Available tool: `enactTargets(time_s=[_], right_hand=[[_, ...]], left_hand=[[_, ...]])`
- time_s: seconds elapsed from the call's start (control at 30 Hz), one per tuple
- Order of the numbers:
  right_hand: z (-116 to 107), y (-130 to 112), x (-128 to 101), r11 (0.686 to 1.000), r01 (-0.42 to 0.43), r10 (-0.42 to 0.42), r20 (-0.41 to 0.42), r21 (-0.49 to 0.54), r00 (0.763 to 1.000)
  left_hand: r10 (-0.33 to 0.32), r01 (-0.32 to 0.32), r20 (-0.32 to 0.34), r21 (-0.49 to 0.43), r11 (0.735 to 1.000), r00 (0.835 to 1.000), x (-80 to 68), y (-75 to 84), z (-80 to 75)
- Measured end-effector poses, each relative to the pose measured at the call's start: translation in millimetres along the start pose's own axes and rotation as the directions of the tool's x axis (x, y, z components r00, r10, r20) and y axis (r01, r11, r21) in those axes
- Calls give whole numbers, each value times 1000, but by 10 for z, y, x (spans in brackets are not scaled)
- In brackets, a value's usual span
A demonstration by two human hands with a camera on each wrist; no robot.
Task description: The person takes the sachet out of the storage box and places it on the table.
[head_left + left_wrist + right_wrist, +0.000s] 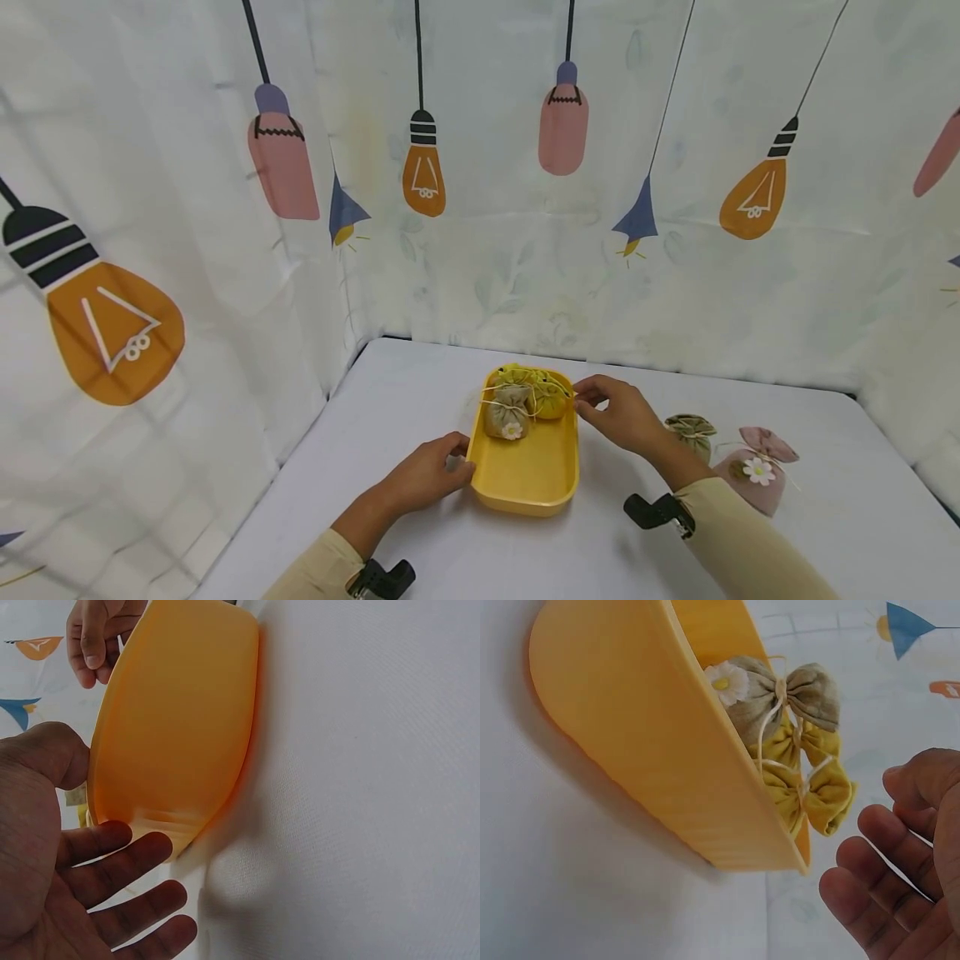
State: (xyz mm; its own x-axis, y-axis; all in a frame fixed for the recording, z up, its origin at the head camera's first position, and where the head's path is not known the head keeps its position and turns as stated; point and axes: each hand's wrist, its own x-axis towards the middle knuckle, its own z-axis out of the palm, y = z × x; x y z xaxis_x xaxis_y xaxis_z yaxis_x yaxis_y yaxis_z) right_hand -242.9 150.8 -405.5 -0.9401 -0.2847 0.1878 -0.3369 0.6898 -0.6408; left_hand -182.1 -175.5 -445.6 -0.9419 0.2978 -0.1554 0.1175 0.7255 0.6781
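The yellow tray (525, 479) is steadied on the white surface (420, 392) by the left hand (429, 477), whose relaxed fingers rest against its near left rim. The right hand (618, 412) is held loosely open, gripping nothing, just beside the far right rim, near the yellow pouch (551, 398) and olive pouch (508, 412) lying inside

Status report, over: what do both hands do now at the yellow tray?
Left hand open, fingers against tray near corner. Right hand open beside far rim, holding nothing. Three pouches inside tray; two more pouches lie right.
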Motion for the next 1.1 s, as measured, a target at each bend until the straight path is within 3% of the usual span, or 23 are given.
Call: enactTargets(time_s=[1.1], right_hand=[[301, -230, 194, 999, -21, 20, 59, 25, 998]], left_hand=[[19, -19, 2, -6, 1000, 1000, -2, -22, 0]])
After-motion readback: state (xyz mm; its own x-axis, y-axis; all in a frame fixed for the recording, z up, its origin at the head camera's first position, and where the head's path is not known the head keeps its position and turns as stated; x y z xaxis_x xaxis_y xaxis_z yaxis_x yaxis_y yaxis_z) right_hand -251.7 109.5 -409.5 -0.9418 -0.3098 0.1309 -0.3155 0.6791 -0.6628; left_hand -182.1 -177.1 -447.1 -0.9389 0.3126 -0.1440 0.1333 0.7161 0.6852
